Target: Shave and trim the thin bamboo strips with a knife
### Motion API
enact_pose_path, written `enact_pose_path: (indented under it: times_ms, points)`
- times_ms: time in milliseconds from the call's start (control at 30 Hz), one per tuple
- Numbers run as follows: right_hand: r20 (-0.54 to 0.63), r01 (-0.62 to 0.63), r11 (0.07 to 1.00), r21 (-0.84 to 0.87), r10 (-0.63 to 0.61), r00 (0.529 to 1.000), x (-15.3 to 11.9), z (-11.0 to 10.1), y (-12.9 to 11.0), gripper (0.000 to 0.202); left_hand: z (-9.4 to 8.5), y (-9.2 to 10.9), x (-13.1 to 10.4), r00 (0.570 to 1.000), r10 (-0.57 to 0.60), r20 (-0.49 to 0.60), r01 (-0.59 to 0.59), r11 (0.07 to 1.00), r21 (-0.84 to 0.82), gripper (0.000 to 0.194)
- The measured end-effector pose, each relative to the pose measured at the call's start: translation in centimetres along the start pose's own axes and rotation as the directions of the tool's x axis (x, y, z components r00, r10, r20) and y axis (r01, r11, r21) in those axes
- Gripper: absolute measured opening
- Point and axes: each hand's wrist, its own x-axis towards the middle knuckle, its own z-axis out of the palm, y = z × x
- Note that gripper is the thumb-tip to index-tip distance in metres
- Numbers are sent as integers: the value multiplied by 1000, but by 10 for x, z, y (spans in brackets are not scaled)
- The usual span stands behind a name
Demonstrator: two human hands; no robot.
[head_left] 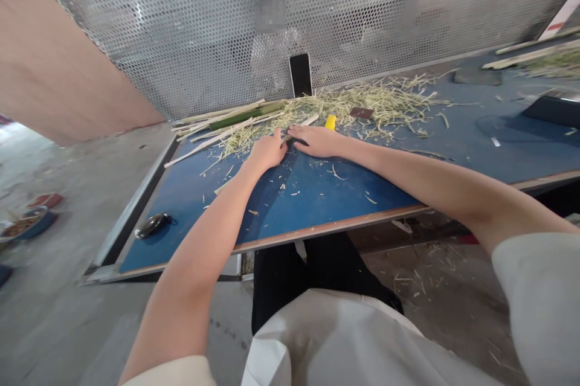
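Note:
A narrow pale bamboo strip (310, 121) slants across the blue table (312, 193) at my hands. My left hand (270, 149) is closed around this strip, its thumb pointing up along it. Right beside it, my right hand (317, 140) lies low over the strip, fingers bent forward and thumb tucked beneath. Something small and dark shows between that thumb and the fingers; its kind is hidden. Just behind my right wrist is a yellow object (331, 122). Pale shavings (371, 102) are heaped beyond both hands, with a brown flat piece (361, 113) among them.
A phone (301, 75) leans upright against the perforated metal screen (203, 29). Bamboo strips with a green piece (235, 117) lie at the back left. A dark shiny oval object (153, 226) sits near the left edge. A black object (553, 111) rests far right.

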Motion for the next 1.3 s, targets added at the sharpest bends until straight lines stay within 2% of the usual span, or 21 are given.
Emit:
enact_pose_path:
  times_ms: [67, 133, 233, 300, 467, 633, 833, 1000, 1067, 1200, 1300]
  points:
    - [3, 76, 997, -2, -76, 997, 1, 2, -2, 68, 0, 0, 0, 1000, 4, 6, -4, 1000, -8, 55]
    - [-11, 90, 996, -4, -90, 996, 1, 4, 0, 63, -1, 1, 0, 1000, 1, 9, -1, 1000, -7, 55]
    - [-58, -29, 999, -20, 27, 998, 1, 3, 5, 60, -1, 2, -1, 1000, -6, 5, 6, 1000, 4, 59]
    - [-60, -61, 998, -24, 59, 996, 1, 1, 7, 62, -1, 2, -1, 1000, -5, 10, 5, 1000, 4, 61]
    - [10, 90, 996, 12, -90, 996, 0, -3, 7, 61, -1, 2, -2, 1000, 2, 3, -2, 1000, 4, 54]
    - [-50, -30, 999, -41, 28, 998, 0, -3, 9, 60, 1, 0, 0, 1000, 2, 1, -2, 1000, 19, 58]
    - [5, 110, 994, -5, -110, 994, 2, -4, -2, 58, 4, -1, 3, 1000, -7, 6, 7, 1000, 15, 53]
    - [-57, -64, 996, -69, 60, 997, 0, -3, 5, 57, 4, -2, 2, 1000, 10, -6, -10, 1000, 18, 56]
    - [-60, -31, 996, -79, 27, 998, 0, 0, 0, 59, 4, -2, 2, 1000, 12, -1, -12, 1000, 23, 54]
    - [-35, 111, 993, -50, -112, 993, 2, 1, -5, 57, 4, -3, 4, 1000, 3, 8, -3, 1000, 27, 47]
    - [-33, 12, 998, -65, -14, 999, 2, -1, 5, 57, 3, -2, 3, 1000, 7, 3, -7, 1000, 28, 49]
